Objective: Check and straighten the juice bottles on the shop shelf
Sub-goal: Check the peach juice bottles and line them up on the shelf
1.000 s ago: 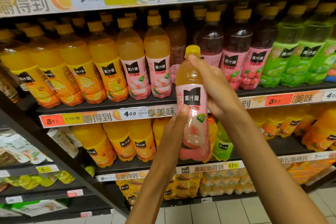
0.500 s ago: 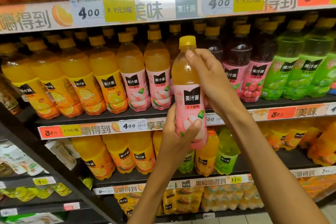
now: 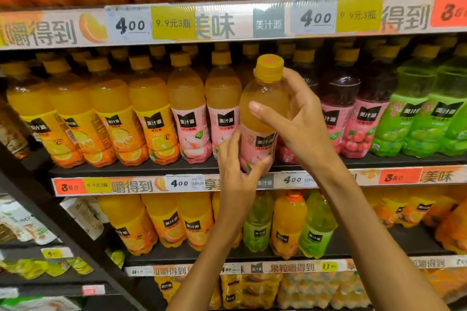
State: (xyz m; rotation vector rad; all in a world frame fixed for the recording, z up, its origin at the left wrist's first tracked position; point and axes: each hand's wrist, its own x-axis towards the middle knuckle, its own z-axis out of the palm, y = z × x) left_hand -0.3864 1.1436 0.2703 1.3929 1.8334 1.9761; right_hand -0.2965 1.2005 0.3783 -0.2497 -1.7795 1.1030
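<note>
A peach juice bottle [image 3: 262,98] with a yellow cap and pink label is held in both hands just in front of the middle shelf [image 3: 177,168]. My right hand [image 3: 298,118] grips its upper body, thumb across the front. My left hand [image 3: 237,166] holds its lower label and base from the left. The bottle stands nearly upright, its base at the shelf's front edge, in the gap between two pink-label peach bottles [image 3: 222,113] and the dark red juice bottles [image 3: 341,103].
Orange juice bottles [image 3: 106,113] fill the shelf's left, green ones [image 3: 417,113] its right. The upper shelf rail [image 3: 227,23] with price tags hangs close above the caps. More bottles stand on the lower shelf [image 3: 278,227]. A side rack [image 3: 30,235] of packets is at left.
Both hands have carried the peach bottle up and forward, from below the middle shelf's edge to the gap in the row. The view has tilted upward.
</note>
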